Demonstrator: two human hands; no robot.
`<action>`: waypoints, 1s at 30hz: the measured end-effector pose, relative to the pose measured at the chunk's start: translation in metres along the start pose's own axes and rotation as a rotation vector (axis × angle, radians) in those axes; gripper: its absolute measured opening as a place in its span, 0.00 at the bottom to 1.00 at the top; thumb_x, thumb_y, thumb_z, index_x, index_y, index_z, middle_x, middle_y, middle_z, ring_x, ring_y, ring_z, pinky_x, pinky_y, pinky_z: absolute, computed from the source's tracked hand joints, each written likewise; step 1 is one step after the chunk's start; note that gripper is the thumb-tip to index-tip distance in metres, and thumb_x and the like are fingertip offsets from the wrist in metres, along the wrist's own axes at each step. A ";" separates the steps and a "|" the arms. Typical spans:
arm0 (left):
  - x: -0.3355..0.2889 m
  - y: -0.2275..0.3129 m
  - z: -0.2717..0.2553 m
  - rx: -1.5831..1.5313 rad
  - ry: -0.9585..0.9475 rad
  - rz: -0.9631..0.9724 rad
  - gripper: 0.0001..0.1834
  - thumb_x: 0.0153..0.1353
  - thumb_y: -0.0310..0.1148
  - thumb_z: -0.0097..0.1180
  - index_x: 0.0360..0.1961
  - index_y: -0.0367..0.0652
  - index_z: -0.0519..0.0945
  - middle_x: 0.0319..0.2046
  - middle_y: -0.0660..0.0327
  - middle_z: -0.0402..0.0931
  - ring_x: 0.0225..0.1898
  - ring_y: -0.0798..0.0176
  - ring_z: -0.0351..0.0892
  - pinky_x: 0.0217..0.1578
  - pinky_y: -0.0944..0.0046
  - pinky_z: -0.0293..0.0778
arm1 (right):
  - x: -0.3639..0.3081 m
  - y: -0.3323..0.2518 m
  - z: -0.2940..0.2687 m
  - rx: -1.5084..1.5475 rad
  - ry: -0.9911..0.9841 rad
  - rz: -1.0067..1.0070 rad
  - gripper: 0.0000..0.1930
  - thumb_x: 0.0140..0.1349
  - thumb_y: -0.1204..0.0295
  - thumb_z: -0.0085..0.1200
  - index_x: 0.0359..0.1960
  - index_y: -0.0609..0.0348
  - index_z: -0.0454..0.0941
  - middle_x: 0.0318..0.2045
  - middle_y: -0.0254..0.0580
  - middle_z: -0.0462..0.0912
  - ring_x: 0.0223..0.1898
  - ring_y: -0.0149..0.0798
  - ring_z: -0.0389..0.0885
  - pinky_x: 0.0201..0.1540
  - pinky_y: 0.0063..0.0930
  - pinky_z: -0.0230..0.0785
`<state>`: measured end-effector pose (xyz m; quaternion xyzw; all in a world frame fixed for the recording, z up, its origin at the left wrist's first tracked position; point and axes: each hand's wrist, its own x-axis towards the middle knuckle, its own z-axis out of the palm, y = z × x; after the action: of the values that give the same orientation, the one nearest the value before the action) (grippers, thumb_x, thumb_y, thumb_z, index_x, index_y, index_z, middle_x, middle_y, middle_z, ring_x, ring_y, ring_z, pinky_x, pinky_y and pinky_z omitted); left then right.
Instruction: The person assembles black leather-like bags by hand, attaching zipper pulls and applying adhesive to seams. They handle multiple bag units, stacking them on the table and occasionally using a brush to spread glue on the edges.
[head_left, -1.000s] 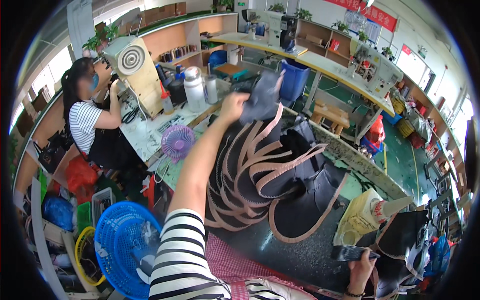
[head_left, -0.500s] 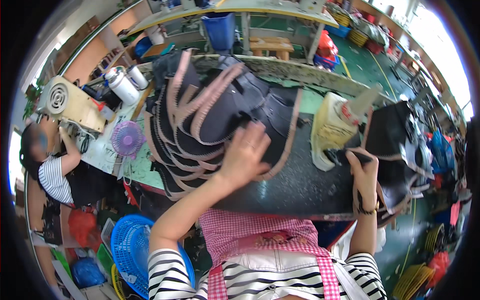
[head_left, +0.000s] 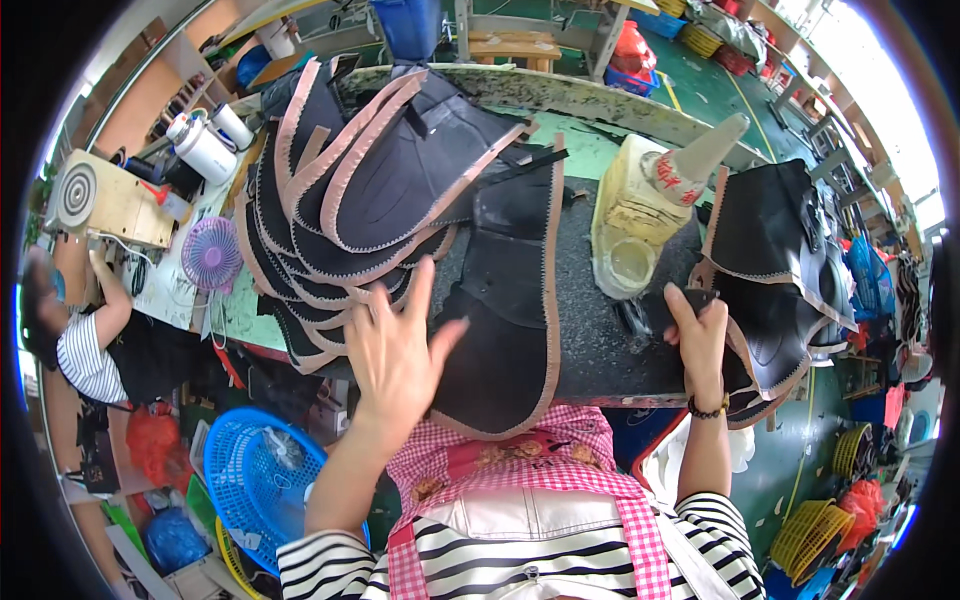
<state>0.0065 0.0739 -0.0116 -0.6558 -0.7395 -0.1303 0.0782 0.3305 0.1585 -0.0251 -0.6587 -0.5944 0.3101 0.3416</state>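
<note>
One black leather piece [head_left: 510,300] with tan stitched edging lies flat on the dark bench [head_left: 600,340], hanging over its near edge. The left hand [head_left: 395,350] hovers over it, fingers spread wide, holding nothing. The right hand [head_left: 700,335] grips a black piece [head_left: 770,320] at the bench's right end. A fanned stack of similar pieces [head_left: 360,190] crowds the left; a yellowish glue jug [head_left: 640,215] stands between both hands, farther back.

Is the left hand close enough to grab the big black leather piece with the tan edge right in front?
Probably yes. The left hand hovers open right beside the big black leather piece with the tan edge, and nothing lies between them.
</note>
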 end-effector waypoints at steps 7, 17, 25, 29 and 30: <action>0.063 0.013 0.103 -0.198 -0.099 0.217 0.39 0.48 0.54 0.67 0.61 0.51 0.71 0.51 0.44 0.68 0.51 0.44 0.72 0.46 0.49 0.73 | 0.086 -0.093 0.149 0.198 -0.100 -0.330 0.20 0.64 0.58 0.55 0.30 0.66 0.82 0.18 0.49 0.81 0.19 0.39 0.82 0.24 0.31 0.69; 0.060 0.004 0.117 -0.404 -0.153 0.118 0.36 0.48 0.54 0.66 0.58 0.52 0.76 0.43 0.44 0.73 0.44 0.45 0.76 0.44 0.49 0.69 | 0.095 -0.054 0.136 -0.199 -0.190 -0.739 0.09 0.55 0.71 0.62 0.35 0.62 0.83 0.27 0.50 0.82 0.28 0.52 0.81 0.32 0.37 0.72; 0.059 0.003 0.115 -0.422 -0.157 0.104 0.31 0.54 0.51 0.63 0.58 0.51 0.77 0.36 0.49 0.73 0.38 0.49 0.77 0.40 0.53 0.67 | 0.063 -0.043 0.116 -0.061 -0.286 -0.832 0.10 0.53 0.75 0.63 0.37 0.61 0.81 0.30 0.47 0.80 0.33 0.50 0.80 0.35 0.34 0.72; 0.060 0.007 0.122 -0.461 -0.157 0.134 0.29 0.57 0.42 0.61 0.60 0.46 0.74 0.35 0.51 0.71 0.38 0.49 0.75 0.37 0.53 0.67 | 0.057 -0.037 0.122 -0.102 -0.366 -0.812 0.11 0.53 0.73 0.64 0.37 0.61 0.82 0.30 0.50 0.81 0.32 0.50 0.81 0.35 0.34 0.72; 0.059 0.006 0.124 -0.543 -0.130 0.135 0.28 0.58 0.38 0.60 0.60 0.45 0.74 0.35 0.51 0.70 0.38 0.48 0.75 0.38 0.53 0.68 | 0.053 -0.038 0.115 -0.106 -0.398 -0.807 0.11 0.53 0.73 0.64 0.38 0.61 0.82 0.30 0.50 0.81 0.31 0.49 0.81 0.35 0.34 0.72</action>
<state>0.0119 0.1676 -0.1120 -0.7074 -0.6358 -0.2756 -0.1392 0.2199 0.2231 -0.0600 -0.3185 -0.8726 0.2421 0.2802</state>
